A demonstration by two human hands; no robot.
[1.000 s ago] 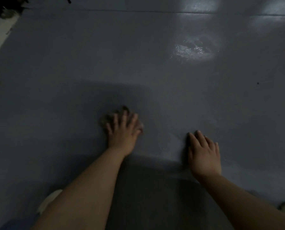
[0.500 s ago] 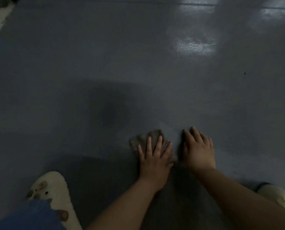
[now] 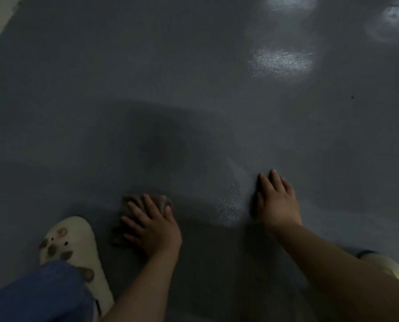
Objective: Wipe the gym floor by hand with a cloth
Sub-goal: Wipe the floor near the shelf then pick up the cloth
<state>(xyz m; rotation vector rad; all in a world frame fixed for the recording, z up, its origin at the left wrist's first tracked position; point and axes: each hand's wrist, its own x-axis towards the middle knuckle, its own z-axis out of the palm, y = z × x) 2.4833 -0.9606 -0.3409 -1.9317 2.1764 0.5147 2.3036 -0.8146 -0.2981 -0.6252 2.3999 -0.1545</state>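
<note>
Hands flat: left hand (image 3: 153,228) on cloth (image 3: 133,205), right hand (image 3: 277,203) on floor (image 3: 194,89)

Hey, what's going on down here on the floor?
A person is crouched on a dark grey floor, wiping it by hand. The left hand presses flat on a brownish cloth, fingers spread over it. The right hand rests open on the bare floor, apparently as a brace. A cream slipper stands just left of the cloth.
</note>
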